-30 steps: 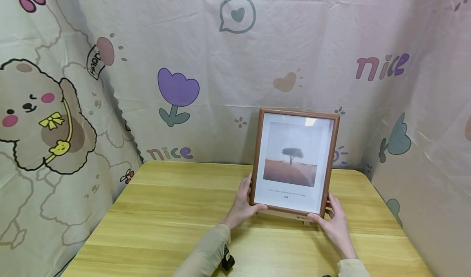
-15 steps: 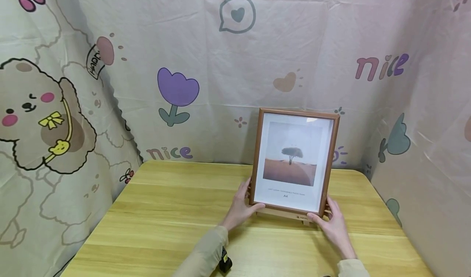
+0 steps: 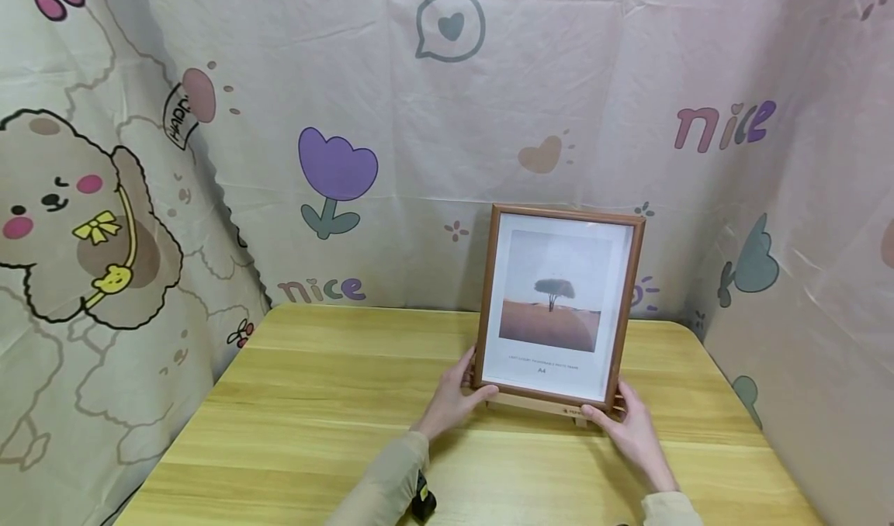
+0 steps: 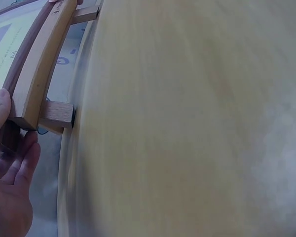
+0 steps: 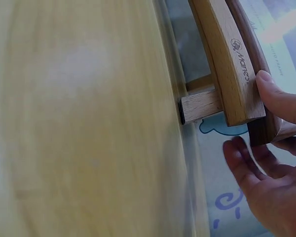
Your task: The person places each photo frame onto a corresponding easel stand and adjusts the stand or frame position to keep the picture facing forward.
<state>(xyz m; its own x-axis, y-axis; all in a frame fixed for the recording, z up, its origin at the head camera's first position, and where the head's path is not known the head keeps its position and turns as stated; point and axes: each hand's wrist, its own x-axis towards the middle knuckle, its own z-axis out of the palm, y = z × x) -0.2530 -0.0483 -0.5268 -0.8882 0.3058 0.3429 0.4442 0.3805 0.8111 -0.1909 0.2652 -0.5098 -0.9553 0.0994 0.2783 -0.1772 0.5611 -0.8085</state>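
Observation:
A brown wooden picture frame point(image 3: 552, 301) with a lone tree print stands tilted back on a small wooden tabletop easel point(image 3: 531, 405). My left hand point(image 3: 452, 402) holds its lower left corner, thumb on the front and fingers at the side and behind. At the lower right corner my right hand point(image 3: 634, 433) does the same, its thumb point(image 5: 272, 89) pressed on the frame's front. In the right wrist view the easel's ledge point(image 5: 232, 64), with printed lettering, runs beneath the frame's bottom edge. One easel foot point(image 4: 58, 113) shows on the table in the left wrist view.
The light wooden table point(image 3: 314, 402) reaches back to a patterned cloth backdrop point(image 3: 412, 122), which also hangs at both sides. A small black device point(image 3: 423, 503) sits at my left sleeve.
Both hands slide slightly down along the frame's lower corners, the left thumb shifting a little left. The frame stays almost still on the easel.

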